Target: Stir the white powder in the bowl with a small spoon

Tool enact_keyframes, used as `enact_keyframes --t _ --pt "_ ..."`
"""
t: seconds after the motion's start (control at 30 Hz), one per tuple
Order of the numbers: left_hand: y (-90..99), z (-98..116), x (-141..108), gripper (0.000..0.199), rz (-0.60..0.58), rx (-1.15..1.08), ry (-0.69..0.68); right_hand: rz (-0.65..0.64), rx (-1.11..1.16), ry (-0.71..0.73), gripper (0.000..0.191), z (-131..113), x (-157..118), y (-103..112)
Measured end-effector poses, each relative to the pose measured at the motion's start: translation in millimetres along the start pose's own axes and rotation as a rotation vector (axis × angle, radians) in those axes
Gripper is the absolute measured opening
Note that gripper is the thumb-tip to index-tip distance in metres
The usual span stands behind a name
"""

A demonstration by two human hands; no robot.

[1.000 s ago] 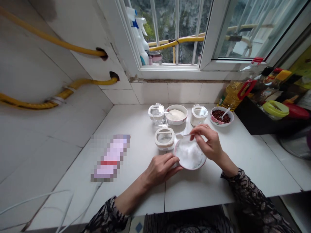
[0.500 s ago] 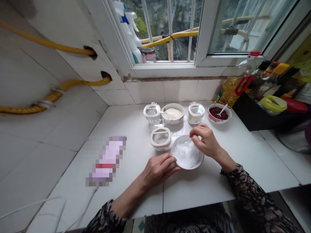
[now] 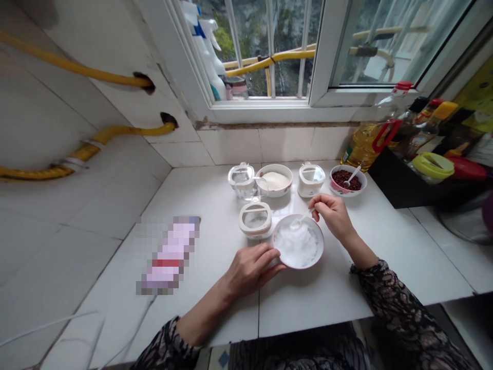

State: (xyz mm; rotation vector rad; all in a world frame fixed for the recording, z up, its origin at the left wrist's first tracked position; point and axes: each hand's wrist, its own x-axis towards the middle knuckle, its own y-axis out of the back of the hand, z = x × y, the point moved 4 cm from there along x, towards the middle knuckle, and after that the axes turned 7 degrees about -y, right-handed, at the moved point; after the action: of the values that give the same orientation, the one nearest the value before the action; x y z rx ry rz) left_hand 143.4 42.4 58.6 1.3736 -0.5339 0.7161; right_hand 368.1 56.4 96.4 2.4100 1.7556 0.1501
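A bowl of white granules [image 3: 298, 244] stands on the counter, its left rim gripped by my left hand [image 3: 252, 264]. At the bowl's upper right, my right hand [image 3: 331, 216] pinches the handle of a white spoon [image 3: 297, 223], whose head rests in the granules. Just left of the bowl is a lidded clear jar [image 3: 254, 221]. Behind it are another lidded jar [image 3: 241, 180], a bowl of pale powder [image 3: 275, 181] with a clear spoon, and a third jar [image 3: 311, 180]. A bowl of dark red beans [image 3: 346, 180] with a white spoon stands at the back right.
A blurred pinkish phone-like object [image 3: 171, 254] with a cable lies on the left of the counter. An oil bottle [image 3: 365, 136], other bottles and a black rack [image 3: 400, 180] fill the right back, below the window.
My right hand has moved slightly right and up, drawing back from over the bowl, so more of the spoon shows. My left hand has stayed at the rim.
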Motion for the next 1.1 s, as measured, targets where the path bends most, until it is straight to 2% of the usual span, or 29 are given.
enact_keyframes --t 0.13,0.27,0.37,0.47,0.57,0.67,0.77,0.87,0.93,1.1 --pt "-0.3 -0.3 -0.9 0.014 0.006 -0.005 0.0 -0.015 0.134 -0.048 0.013 1.0 3.0 -1.1" --pt "-1.4 -0.9 -1.8 0.015 0.004 -0.008 0.011 -0.054 0.158 0.049 0.013 -6.1 -4.8 -11.3" --pt "-1.9 -1.1 -1.9 0.015 0.003 -0.007 0.018 -0.086 0.053 0.208 0.014 -15.9 -18.2 -24.4" --pt "-1.7 -0.8 -1.6 0.015 0.008 -0.001 0.019 -0.061 -0.169 0.441 0.015 -25.5 -31.2 -35.7" --pt "-1.5 -0.6 -1.6 0.015 0.008 0.004 0.014 -0.073 -0.437 0.712 0.022 -29.5 -39.5 -47.0" --pt "-1.5 -0.9 -1.7 0.014 0.006 0.003 0.008 -0.134 -0.608 0.865 0.032 -28.6 -42.4 -54.3" --pt "-1.3 -1.3 -1.6 0.013 0.007 0.002 0.005 -0.101 -0.554 0.879 0.029 -33.8 -42.2 -47.0" --pt "-1.3 -1.2 -1.4 0.014 -0.002 -0.006 0.008 0.012 -0.447 0.822 0.019 -40.7 -38.2 -27.4" --pt "-1.1 -0.7 -1.1 0.014 -0.006 -0.005 0.006 0.079 -0.456 0.752 0.017 -40.9 -32.1 -13.3" --pt "0.0 -0.5 -0.8 0.014 0.004 -0.008 0.004 0.085 -0.572 0.676 0.02 -31.7 -18.4 4.1"
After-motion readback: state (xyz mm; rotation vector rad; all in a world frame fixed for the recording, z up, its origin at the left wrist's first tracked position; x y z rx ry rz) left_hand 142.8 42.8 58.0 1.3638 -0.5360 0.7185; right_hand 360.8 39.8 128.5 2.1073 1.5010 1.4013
